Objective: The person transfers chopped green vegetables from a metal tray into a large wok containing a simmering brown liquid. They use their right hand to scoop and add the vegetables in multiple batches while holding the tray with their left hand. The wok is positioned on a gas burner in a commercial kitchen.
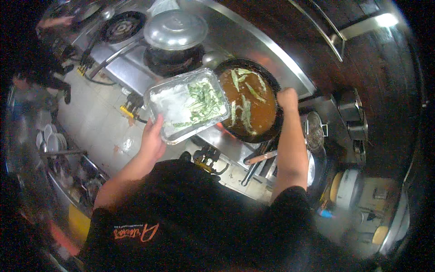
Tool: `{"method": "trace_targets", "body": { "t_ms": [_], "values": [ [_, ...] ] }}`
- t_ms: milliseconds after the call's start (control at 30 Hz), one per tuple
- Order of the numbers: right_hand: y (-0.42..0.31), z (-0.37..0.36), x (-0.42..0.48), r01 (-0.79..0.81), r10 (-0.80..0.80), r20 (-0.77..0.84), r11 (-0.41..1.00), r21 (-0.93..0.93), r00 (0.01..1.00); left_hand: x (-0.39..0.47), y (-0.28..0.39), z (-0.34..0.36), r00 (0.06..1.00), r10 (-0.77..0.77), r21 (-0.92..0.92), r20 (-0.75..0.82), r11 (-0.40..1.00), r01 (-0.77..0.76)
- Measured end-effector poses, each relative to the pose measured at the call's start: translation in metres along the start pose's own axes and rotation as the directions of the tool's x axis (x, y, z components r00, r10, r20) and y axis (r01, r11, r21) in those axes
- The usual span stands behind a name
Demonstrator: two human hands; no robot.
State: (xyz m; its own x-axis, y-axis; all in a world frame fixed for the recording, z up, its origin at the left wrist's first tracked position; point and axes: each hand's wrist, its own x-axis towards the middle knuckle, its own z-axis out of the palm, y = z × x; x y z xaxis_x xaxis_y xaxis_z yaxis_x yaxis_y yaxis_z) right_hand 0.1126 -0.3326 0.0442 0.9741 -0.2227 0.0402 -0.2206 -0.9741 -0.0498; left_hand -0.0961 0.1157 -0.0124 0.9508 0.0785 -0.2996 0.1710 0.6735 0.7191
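My left hand [153,137] grips the near left corner of a rectangular metal tray [185,134], its thumb over the rim. White powder lies in the tray, with a heap of coated green vegetable strips [205,102] towards its right side. The tray's right edge reaches over the rim of a wide dark pan [272,73] of brown liquid, probably oil. Several coated green pieces [246,110] float in that liquid. My right hand [288,99] is closed at the pan's right rim; whether it holds a handle or something small cannot be told.
A lidded pot with a domed metal lid [176,30] stands behind the tray, beside an empty burner [124,26]. A wooden-handled tool [261,157] lies near the pan. At right is a wire strainer [314,131]. Another person's arm [56,22] shows at upper left. Stacked white dishes [54,141] stand at left.
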Motion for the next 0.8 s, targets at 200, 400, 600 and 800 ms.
{"method": "trace_targets", "body": {
  "t_ms": [200,400,600,800],
  "values": [
    [-0.142,-0.082,-0.105,0.385,-0.384,-0.099,0.801,0.458,0.918,0.006,0.010,0.006,0.996,-0.087,-0.160,-0.021,0.984,0.083],
    [-0.238,-0.011,-0.142,0.558,-0.547,0.119,0.824,-0.095,0.829,0.003,0.023,0.000,0.997,-0.064,-0.135,0.035,0.989,0.068],
    [-0.222,-0.075,-0.123,0.486,-0.499,-0.065,0.794,0.366,0.864,-0.013,0.039,0.002,0.997,-0.061,-0.075,-0.044,0.996,0.057],
    [-0.247,-0.116,-0.151,0.231,-0.488,0.100,0.572,0.787,0.867,-0.015,0.047,-0.013,0.996,-0.069,-0.110,0.055,0.991,0.075]
  ]
}}
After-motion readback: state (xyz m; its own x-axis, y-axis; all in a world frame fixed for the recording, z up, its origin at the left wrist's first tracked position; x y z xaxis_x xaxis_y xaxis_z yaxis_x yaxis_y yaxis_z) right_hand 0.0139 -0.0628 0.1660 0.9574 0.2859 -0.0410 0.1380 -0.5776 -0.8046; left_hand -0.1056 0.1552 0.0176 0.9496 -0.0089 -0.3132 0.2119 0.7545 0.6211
